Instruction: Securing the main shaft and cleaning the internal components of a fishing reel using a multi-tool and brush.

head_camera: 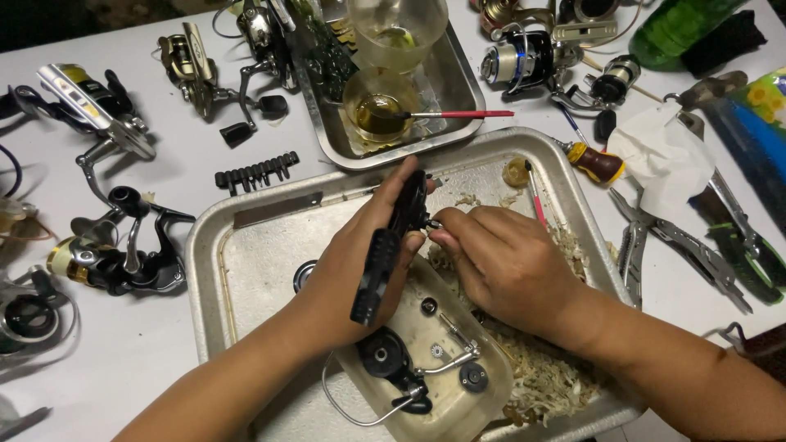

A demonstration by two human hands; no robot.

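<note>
Two hands meet over the big metal tray (246,245): our left hand (348,262) grips a black reel body (393,245) upright at the tray's middle, while our right hand (503,262) pinches a small part at its side

black reel body (385,254), silver tray (246,245), red brush (458,114), green bottle (675,29)

Bright overhead light, soft shadows beneath the reels, glare on the metal tray (246,237), corners perhaps slightly darker.
</note>
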